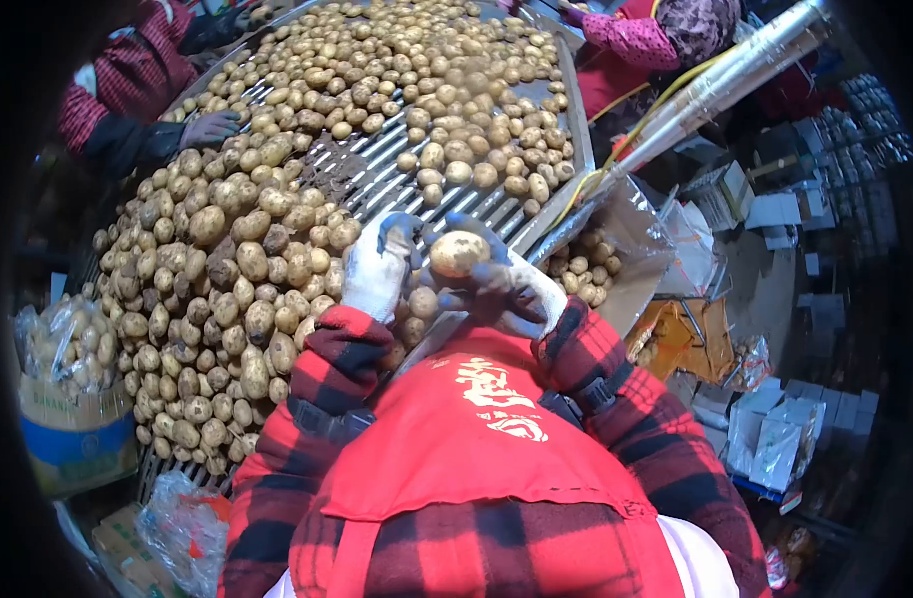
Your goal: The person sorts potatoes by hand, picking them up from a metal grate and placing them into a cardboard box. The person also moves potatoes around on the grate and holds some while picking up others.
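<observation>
Gloved in white and blue, my right hand (506,279) has its fingers wrapped round a large pale potato (458,254) just above the near edge of the slatted metal table. My left hand (380,261), in a matching glove, is beside it on the left, its fingers curled at the tips; whether it grips anything is hidden. A big heap of potatoes (227,289) lies to the left of my hands. A few smaller potatoes (422,302) show between my wrists, below the held one.
More potatoes (456,100) cover the far slatted table (377,164). A co-worker's gloved hand (209,130) touches the heap at upper left; another person (626,50) stands at upper right. A silvery wrapped pole (725,85) slants at right. Left stands a carton (76,424).
</observation>
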A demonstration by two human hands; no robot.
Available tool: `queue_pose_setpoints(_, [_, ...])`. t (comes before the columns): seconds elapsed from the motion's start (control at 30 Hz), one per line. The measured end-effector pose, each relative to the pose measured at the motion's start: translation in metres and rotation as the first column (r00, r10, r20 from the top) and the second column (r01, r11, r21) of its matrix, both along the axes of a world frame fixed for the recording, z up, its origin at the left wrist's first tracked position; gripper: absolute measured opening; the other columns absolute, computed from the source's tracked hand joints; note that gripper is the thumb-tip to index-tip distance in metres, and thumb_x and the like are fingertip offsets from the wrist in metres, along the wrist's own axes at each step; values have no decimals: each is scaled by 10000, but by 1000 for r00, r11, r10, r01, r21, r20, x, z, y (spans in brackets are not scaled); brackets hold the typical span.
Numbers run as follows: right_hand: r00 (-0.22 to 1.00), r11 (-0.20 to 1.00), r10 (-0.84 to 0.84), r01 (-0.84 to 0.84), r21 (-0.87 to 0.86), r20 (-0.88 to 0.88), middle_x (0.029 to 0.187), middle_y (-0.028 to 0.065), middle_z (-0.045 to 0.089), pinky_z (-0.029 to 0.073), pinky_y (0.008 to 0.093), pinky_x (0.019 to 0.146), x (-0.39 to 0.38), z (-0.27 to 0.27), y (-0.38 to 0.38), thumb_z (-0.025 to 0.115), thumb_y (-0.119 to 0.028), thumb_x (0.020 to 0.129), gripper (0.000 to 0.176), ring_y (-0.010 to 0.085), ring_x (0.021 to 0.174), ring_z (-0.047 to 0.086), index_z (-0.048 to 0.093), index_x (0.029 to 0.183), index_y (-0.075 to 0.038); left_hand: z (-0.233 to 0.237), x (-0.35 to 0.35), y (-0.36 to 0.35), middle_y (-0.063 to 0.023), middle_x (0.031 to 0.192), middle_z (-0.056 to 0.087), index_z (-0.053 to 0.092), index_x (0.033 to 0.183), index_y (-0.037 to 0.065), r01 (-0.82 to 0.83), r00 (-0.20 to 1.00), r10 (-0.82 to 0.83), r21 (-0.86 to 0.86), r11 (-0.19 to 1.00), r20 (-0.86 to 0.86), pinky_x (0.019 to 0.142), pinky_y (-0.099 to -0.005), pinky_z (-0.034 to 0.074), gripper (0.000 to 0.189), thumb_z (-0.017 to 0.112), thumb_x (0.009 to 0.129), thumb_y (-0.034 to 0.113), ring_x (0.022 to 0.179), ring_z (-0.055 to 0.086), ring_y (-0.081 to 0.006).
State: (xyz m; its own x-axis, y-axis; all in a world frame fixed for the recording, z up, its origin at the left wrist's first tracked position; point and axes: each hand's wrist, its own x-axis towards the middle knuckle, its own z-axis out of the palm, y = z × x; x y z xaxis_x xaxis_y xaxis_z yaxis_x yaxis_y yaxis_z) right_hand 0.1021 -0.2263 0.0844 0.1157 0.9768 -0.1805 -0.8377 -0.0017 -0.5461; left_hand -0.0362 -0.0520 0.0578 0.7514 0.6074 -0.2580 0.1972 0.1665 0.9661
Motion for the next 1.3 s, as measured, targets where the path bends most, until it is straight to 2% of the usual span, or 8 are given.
queue_pose_setpoints(0.13, [997, 995, -82, 81, -66, -12, 1472, 78, 580, 590, 415, 964, -2, -2, -3, 724, -401, 1022, 740, 271, 1281, 643, 338, 1630, -229, 0, 13, -23, -114, 1301, 694, 628, 1382, 21, 91, 981, -96, 38, 995, 170, 922, -342, 563, 536, 603, 1091, 470, 1101, 696, -199])
queue_pose_setpoints(0.2, [971, 956, -214, 231, -182, 106, 1245, 14, 694, 621, 363, 860, -8, -17, -1, 691, -504, 1016, 574, 182, 1145, 691, 520, 1452, -171, 14, 10, -28, -181, 1324, 696, 604, 1405, -2, 214, 969, -245, 646, 733, -43, 977, -401, 546, 598, 590, 1084, 502, 1136, 708, -295])
queue_pose_setpoints(0.37, [970, 961, -164, 198, -193, 178, 1161, 14, 690, 590, 336, 891, -31, -19, -13, 652, -552, 1025, 519, 141, 1086, 666, 600, 1316, -125, 2, 3, -32, -243, 1001, 743, 701, 1196, 59, 388, 916, -265, 502, 773, -300, 820, -506, 546, 459, 461, 1122, 444, 965, 711, -455])
queue_pose_setpoints(0.67, [833, 811, -265, 465, -355, 486, 1152, 122, 698, 628, 330, 756, 25, 10, -96, 775, -489, 969, 729, 243, 919, 753, 497, 1483, -53, -42, -1, -7, -92, 981, 734, 714, 1219, 59, 191, 954, -72, 404, 894, -293, 820, -375, 539, 329, 602, 1078, 334, 885, 686, -227])
queue_pose_setpoints(0.77, [671, 621, -339, 686, -379, 660, 1175, 98, 695, 599, 367, 891, 92, -43, -140, 734, -426, 1018, 622, 240, 1070, 714, 521, 1491, -84, -37, -7, 2, -164, 1164, 735, 711, 1238, 67, 150, 971, -18, 552, 820, -237, 1001, -420, 533, 289, 614, 1024, 235, 1127, 697, -340])
queue_pose_setpoints(0.87, [-178, 378, 532, 925, -44, 828, 1440, 147, 611, 467, 397, 1140, 137, -80, -136, 710, -246, 1021, 549, 281, 1336, 582, 540, 1510, -63, -36, -12, 2, -145, 1265, 704, 723, 1204, 98, 186, 974, -38, 697, 693, -222, 1044, -435, 510, 266, 648, 977, 213, 1200, 658, -352])
queue_pose_setpoints(1.0, [-242, 893, 109, 451, 12, 964, 1415, 273, 607, 467, 454, 1144, 86, -67, -18, 722, -181, 938, 539, 420, 1296, 605, 589, 1441, -38, -23, -24, 29, -143, 1288, 691, 722, 1171, 110, -27, 981, 179, 853, 521, -78, 1061, -483, 486, 239, 661, 986, 248, 1232, 629, -372])
queue_pose_setpoints(1.3, [-701, 988, 148, 81, -128, 697, 1660, 135, 375, 280, 695, 1209, 96, -143, 152, 731, -192, 879, 651, 501, 1510, 325, 574, 1496, -325, -10, -127, 145, -123, 1474, 594, 657, 1378, 153, 125, 624, 757, 981, 149, -194, 1181, -520, 392, 399, 667, 986, 225, 1392, 516, -391])
